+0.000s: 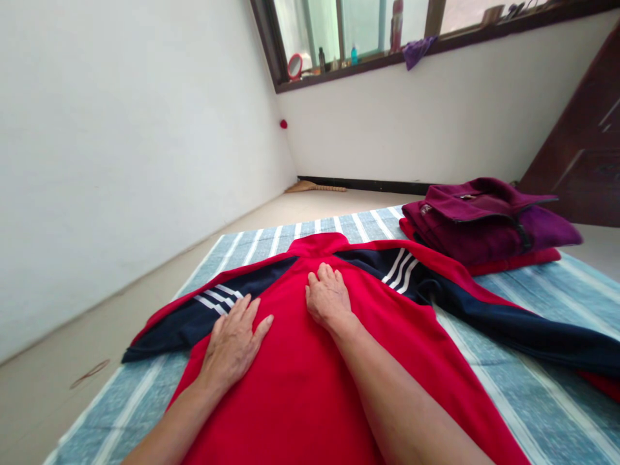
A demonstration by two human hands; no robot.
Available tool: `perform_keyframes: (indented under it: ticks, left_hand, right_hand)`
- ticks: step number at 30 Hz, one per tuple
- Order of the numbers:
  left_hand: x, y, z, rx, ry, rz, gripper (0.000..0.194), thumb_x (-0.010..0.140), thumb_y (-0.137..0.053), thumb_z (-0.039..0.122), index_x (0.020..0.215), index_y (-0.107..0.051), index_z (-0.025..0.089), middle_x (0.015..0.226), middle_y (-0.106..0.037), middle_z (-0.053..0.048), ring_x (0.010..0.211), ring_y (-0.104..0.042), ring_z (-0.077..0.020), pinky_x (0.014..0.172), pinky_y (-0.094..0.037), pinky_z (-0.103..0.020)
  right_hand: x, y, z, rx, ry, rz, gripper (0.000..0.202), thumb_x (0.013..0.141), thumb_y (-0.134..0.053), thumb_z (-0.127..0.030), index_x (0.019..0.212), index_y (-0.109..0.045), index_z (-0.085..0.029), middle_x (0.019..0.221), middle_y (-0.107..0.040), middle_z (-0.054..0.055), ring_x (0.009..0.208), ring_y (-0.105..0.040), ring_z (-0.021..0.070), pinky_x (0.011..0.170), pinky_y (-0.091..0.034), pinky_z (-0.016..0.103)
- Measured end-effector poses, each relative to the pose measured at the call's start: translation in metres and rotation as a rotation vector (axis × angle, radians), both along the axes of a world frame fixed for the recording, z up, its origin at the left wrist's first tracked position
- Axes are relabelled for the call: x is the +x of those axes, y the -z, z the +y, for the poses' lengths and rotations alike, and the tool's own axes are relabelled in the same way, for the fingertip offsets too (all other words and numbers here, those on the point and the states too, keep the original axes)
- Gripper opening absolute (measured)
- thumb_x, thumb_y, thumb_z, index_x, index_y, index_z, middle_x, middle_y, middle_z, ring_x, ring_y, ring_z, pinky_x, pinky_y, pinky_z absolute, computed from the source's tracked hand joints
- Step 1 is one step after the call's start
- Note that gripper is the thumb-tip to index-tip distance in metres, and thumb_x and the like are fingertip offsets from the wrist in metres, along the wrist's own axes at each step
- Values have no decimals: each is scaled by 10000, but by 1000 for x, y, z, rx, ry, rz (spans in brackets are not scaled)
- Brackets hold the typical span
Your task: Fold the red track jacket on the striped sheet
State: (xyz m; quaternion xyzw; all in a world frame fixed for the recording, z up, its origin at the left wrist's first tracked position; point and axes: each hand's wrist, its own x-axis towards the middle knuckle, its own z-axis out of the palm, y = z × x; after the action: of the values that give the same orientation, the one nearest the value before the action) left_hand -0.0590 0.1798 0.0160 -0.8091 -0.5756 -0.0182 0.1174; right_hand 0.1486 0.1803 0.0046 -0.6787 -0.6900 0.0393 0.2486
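A red track jacket (290,374) with navy shoulders and white stripes lies spread out, collar away from me. My left hand (234,342) rests flat on it near the left shoulder stripes, fingers spread and nothing held. Higher up, below the collar, my right hand (328,297) presses on the red cloth with its fingers slightly bent and side by side; no cloth shows gripped in it. The left sleeve (165,332) reaches out toward the bed-like surface's left edge. The right sleeve (513,323) stretches to the right side of the view.
A blue and white striped cloth (557,294) covers the surface under the jacket. Folded maroon and red garments (479,223) are stacked at the back right. Beyond are a whisk broom (314,186) on the floor, white walls, and a window sill (349,70) holding bottles and a mirror.
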Motion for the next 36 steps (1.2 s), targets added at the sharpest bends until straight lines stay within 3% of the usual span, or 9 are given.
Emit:
perform_keyframes:
  ticks: [36]
  left_hand:
    - [3,-2,-2,-28,-18,-9,573,906,-288,447,1334,-443,100,1435,-401,-156,1340,-332,-249,1067,-282,-415]
  right_hand:
    - [1,-5,-2,-32,-1,17,408,920,-383,-295,1234,-551,-97,1389,-416,215,1310,-331,294,1053,-220,437]
